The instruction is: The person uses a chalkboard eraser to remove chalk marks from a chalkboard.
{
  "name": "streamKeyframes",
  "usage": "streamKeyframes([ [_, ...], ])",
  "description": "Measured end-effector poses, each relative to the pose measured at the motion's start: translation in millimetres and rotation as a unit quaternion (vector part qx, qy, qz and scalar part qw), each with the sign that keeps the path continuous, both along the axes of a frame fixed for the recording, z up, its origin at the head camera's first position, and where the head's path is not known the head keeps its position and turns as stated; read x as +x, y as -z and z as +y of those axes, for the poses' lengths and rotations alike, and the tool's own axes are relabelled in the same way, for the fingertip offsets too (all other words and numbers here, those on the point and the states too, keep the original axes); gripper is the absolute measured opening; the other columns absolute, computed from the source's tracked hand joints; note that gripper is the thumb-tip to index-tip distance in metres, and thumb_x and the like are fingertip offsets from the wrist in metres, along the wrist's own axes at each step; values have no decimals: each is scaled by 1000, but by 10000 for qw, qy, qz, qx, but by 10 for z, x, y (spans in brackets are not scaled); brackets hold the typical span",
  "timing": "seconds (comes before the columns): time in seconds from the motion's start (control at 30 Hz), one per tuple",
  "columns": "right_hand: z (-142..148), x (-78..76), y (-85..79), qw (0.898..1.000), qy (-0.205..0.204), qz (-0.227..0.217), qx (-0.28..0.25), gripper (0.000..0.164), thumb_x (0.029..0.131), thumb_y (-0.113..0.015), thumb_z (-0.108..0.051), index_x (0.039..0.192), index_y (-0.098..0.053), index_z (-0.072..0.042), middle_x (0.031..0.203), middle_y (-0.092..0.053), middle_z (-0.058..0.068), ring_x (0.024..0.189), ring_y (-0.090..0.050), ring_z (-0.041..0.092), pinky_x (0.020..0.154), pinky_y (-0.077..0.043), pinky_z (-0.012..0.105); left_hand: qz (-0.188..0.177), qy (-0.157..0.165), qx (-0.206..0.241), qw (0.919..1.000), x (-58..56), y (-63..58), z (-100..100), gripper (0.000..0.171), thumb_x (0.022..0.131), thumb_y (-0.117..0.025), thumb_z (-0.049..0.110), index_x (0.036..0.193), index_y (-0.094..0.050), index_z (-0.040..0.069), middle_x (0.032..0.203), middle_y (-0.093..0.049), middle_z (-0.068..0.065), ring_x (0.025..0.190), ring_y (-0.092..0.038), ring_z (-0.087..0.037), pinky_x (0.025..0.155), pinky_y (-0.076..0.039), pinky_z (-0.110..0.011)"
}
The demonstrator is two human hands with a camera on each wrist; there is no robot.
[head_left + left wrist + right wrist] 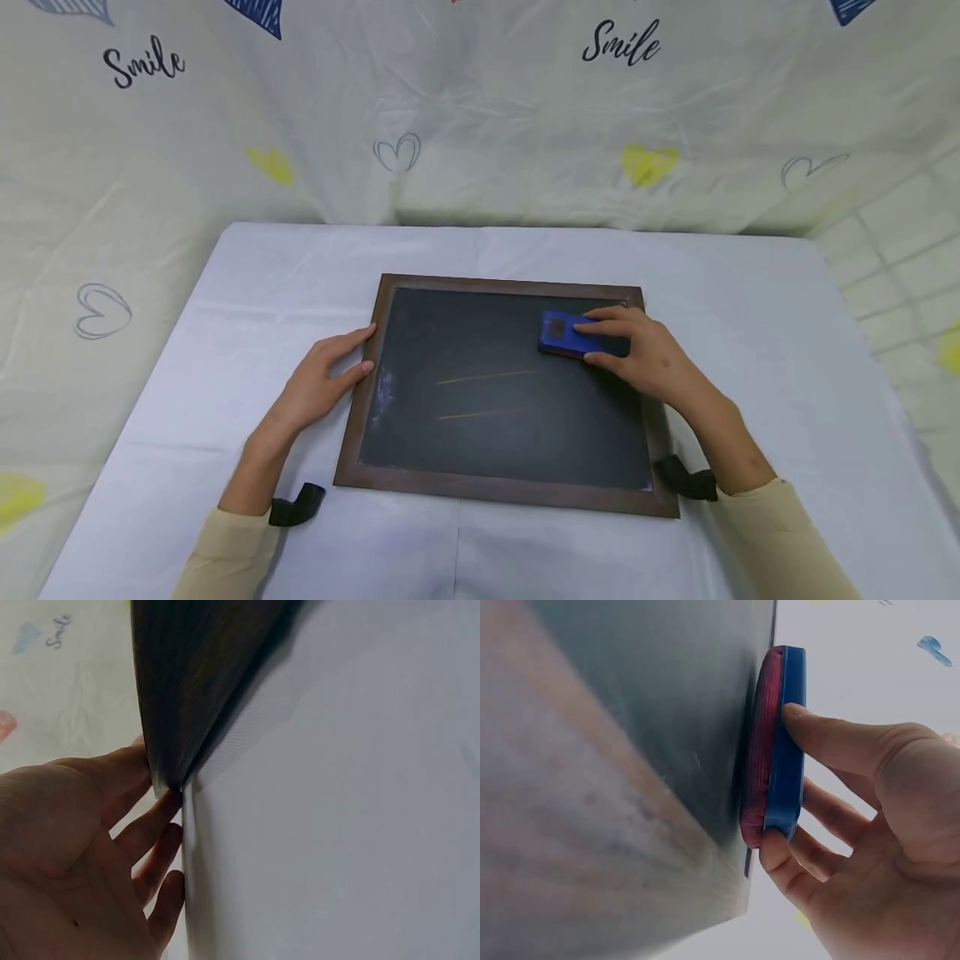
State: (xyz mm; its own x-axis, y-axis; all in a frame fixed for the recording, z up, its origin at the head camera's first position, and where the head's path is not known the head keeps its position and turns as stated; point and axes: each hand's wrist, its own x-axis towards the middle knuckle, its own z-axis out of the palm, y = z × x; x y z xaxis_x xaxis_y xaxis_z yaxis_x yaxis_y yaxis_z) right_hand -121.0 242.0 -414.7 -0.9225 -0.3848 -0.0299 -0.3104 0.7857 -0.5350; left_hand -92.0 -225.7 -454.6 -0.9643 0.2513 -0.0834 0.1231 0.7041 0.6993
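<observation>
A framed chalkboard (480, 442) lies on the white-covered table, with two thin orange lines (480, 414) across its dark surface. My right hand (648, 354) grips a blue eraser (557, 331) over the upper right of the board. In the right wrist view, thumb and fingers hold the eraser's blue back (789, 765), and its ribbed reddish pad (761, 757) faces the board. At the board's left side, my left hand (322, 379) touches the brown frame (360, 417) with relaxed fingers; the left wrist view has the fingertips right at the frame's edge.
White cloth covers the table (187, 400) on all sides of the board. A pale curtain (487, 108) printed with hearts and "Smile" hangs behind it. Black straps sit at both wrists; the right strap (686, 479) overlaps the board's lower right frame.
</observation>
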Motion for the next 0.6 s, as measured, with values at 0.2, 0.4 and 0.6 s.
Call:
streamKeyframes([
  [0.2,44,90,-15,9999,-89,-55,-84,44,90,-82,-14,133,-73,-14,147,-61,14,140,-51,43,108,-48,63,-51,-78,-2,10000,17,-20,-11,59,105,-65,23,160,-44,17,165,-44,-15,154,-35,-42,124,-29,-65],
  [0.4,73,154,-33,9997,-227,-37,-74,43,89,-83,-10,131,-74,-13,145,-62,14,137,-53,42,106,-50,63,-64,-34,26,10000,19,-34,-10,59,105,-65,25,160,-44,17,165,-44,-15,153,-35,-43,123,-29,-66],
  [0.6,84,155,-16,9995,-291,-38,-119,43,88,-83,-10,130,-74,-15,144,-63,12,136,-54,42,104,-52,62,-75,-26,24,10000,0,-17,-15,60,105,-64,23,160,-43,16,165,-43,-16,154,-34,-43,124,-28,-65],
])
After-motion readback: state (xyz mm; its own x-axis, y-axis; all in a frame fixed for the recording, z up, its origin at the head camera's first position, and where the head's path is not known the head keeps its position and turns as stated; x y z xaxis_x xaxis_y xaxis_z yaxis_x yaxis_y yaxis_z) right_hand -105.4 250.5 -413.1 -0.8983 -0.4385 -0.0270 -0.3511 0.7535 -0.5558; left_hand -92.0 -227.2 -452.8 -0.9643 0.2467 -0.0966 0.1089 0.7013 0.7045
